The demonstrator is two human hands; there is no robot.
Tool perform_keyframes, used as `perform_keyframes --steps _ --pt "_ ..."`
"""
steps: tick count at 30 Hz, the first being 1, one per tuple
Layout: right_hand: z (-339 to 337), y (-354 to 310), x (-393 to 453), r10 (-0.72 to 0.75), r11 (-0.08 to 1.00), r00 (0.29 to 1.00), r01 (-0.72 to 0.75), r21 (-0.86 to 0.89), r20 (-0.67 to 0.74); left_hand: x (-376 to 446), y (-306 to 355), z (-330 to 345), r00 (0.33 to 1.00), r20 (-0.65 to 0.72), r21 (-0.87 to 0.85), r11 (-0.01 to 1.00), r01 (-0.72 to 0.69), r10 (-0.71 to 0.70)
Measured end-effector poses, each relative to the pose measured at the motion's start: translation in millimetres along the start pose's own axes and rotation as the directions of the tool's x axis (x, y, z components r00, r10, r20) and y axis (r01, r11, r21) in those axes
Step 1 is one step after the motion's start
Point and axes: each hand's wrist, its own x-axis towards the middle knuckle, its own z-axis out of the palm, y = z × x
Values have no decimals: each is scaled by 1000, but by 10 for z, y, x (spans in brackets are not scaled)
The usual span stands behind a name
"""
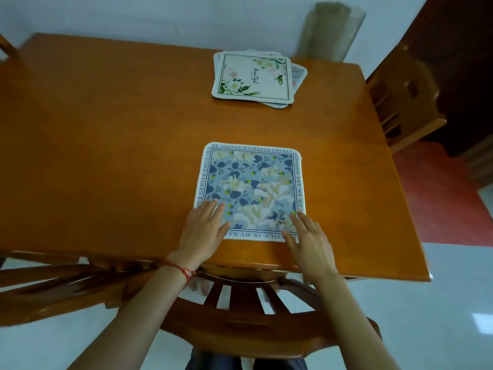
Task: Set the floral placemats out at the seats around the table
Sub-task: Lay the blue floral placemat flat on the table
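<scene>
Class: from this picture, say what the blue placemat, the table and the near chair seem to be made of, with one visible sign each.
Blue placemat: probably printed fabric, matte, with a pale stitched-looking border.
Table: wood or veneer, orange glossy varnish; light reflects off its top.
Near chair: varnished wood, with carved slats and sheen.

Head view looks steeply down (close) over the table (pixel 106 156).

The blue mat (pixel 250 190) carries border lettering: "SADTHE WITHERED CHERRY" along the far edge, "BLOSSOM ARE MY HEA" down the right, "GENTLE SMILE IS" up the left, "IN MY ME" upside down nearest. The stack's top mat (pixel 252 76) reads "Beautiful".
</scene>
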Motion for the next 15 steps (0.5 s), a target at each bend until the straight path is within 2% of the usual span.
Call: perform_keyframes --steps 6,11,15 --pt "-128 28 -380 -109 993 989 112 23 -100 -429 237 -70 996 -80 34 999 31 -28" --pt "-197 133 -732 -209 978 962 201 -61 -175 -861 507 -123 981 -185 38 997 72 -63" --pt "-254 237 -1088 -244 969 945 229 -93 -217 -1237 714 -86 974 -215 45 995 86 -75"
